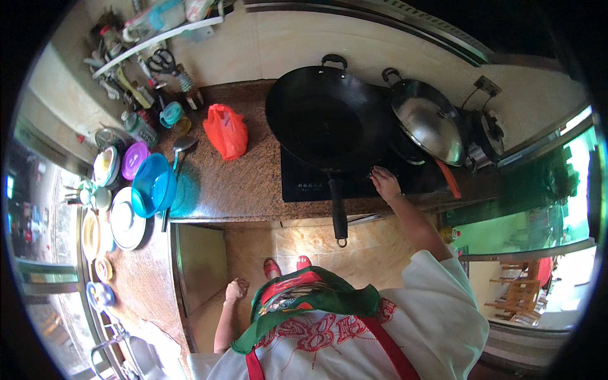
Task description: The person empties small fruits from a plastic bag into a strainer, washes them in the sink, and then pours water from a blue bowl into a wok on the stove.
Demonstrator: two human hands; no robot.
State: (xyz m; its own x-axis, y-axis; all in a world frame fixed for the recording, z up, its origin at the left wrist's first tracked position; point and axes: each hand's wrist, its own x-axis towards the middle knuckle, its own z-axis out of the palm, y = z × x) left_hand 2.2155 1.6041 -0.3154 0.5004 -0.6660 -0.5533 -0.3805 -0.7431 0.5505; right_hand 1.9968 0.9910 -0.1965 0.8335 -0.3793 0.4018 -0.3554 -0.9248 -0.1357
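Note:
My right hand (384, 182) is at the front of the black cooktop (304, 178), its fingertips at a small dark part that looks like a control knob. Left of that hand, a large black wok (327, 118) rests on the cooktop, its handle (338, 204) pointing towards me. Behind and to the right stands a second wok with a domed metal lid (425, 121) and an orange-red handle (447, 178). My left hand (236, 289) hangs low beside my apron, away from the counter, its fingers curled; whether it holds anything is unclear.
A red plastic bag (227, 133) sits on the granite counter (237, 185). Further left are a spatula (184, 143), a blue basin (154, 185), a purple lid (135, 160) and a white plate (127, 218). A pot (487, 137) stands at the far right, and a sink (145, 356) lies lower left.

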